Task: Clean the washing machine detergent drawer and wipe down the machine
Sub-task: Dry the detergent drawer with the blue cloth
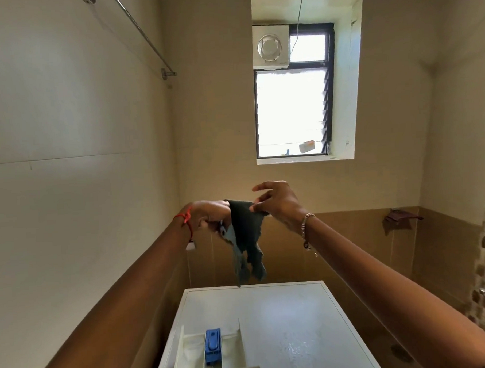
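Dark cloth (246, 233) held up — L hand (209, 214) fingers curled on it, R hand (278, 204) pinches edge, rest splayed.

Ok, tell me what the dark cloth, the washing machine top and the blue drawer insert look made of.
The cloth looks like soft fabric, dark and matte: it hangs limp and crumpled. The machine top is smooth, glossy white, perhaps painted metal or plastic: it shows bright reflections. The blue insert seems moulded plastic, with crisp ribbed edges and a dull sheen.
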